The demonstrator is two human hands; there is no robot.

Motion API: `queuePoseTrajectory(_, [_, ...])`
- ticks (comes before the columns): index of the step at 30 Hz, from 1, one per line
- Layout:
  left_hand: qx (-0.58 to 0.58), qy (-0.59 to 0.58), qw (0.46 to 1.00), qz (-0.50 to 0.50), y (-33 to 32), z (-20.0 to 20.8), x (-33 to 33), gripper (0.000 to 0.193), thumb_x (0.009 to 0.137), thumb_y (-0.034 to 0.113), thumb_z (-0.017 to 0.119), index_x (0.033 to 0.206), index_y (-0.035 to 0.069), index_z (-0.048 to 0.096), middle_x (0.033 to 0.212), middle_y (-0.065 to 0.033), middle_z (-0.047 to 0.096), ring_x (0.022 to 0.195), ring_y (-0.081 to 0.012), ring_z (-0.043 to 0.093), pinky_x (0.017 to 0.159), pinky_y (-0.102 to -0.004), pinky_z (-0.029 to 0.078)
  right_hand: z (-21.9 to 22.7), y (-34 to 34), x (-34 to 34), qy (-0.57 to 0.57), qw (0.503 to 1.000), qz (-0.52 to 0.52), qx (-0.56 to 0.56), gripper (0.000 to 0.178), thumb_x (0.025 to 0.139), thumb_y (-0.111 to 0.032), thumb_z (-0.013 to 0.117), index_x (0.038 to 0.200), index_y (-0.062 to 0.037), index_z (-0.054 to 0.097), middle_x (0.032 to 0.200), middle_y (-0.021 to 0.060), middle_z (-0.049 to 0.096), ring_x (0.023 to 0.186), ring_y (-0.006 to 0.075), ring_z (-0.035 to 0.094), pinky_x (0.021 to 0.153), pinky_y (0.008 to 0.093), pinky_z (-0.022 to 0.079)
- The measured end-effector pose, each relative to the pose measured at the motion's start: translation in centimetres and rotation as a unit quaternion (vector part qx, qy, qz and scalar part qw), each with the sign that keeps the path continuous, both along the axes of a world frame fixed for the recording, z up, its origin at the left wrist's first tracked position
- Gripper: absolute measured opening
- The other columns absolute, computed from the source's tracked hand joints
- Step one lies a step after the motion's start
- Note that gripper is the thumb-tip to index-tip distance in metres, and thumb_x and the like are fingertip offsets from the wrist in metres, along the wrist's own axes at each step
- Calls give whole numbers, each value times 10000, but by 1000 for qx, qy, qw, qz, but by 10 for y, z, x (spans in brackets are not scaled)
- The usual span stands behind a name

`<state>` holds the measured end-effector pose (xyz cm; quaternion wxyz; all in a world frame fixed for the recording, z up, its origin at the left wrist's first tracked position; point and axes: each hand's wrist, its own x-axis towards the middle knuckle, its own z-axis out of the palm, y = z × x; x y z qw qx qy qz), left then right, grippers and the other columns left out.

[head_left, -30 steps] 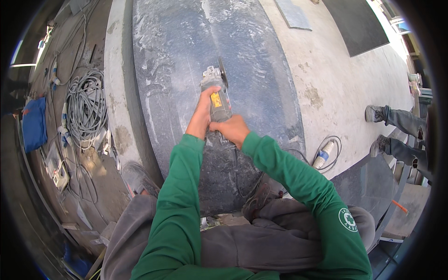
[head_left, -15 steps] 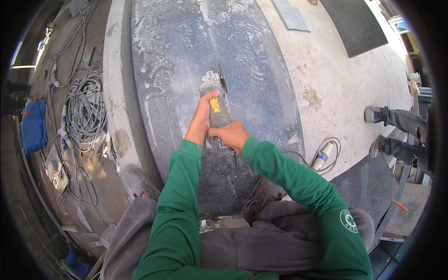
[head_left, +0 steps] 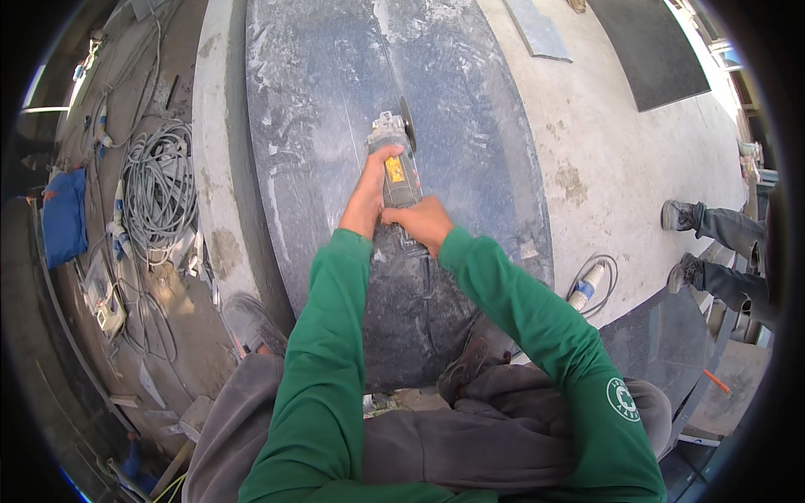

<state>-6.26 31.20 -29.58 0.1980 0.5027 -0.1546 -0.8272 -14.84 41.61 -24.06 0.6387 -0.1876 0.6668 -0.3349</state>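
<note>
Both my hands grip an angle grinder [head_left: 402,180] with a grey body and a yellow label. Its thin dark disc [head_left: 408,124] stands on edge at the right of the head, over a long cut line in the stone slab [head_left: 470,168]. My left hand [head_left: 369,191] wraps the front of the body, thumb on top. At the rear, my right hand [head_left: 425,223] closes round the handle. The slab is dark blue-grey with white dust smears. Whether the disc touches the stone I cannot tell.
Coiled grey cable [head_left: 158,193] and a blue cloth [head_left: 64,218] lie on the floor at left, past a concrete ledge [head_left: 220,168]. A plug connector [head_left: 586,285] with cable lies right of the slab. Another person's shoes [head_left: 681,216] stand at far right, below a dark slab [head_left: 650,50].
The grinder and both hands have moved slightly away from me along the cut line. The whole view has shifted a little to the right. My grip is the same.
</note>
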Motion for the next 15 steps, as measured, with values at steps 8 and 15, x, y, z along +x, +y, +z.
queuePoseTrajectory(8, [9, -3, 1000, 2, 33, 14, 7, 478, 786, 400, 686, 1065, 24, 583, 864, -171, 660, 682, -299, 674, 590, -429, 586, 15, 29, 7, 32, 999, 25, 29, 348, 698, -127, 765, 993, 44, 696, 917, 104, 690, 799, 185, 657, 681, 336, 518])
queuePoseTrajectory(15, [-3, -1, 1000, -9, -9, -3, -1, 510, 780, 415, 687, 1095, 27, 582, 868, -165, 654, 685, -300, 672, 594, -439, 584, 5, -10, -1, -13, 1000, -4, 21, 358, 692, -126, 764, 990, 58, 690, 932, 121, 691, 799, 193, 662, 678, 336, 520])
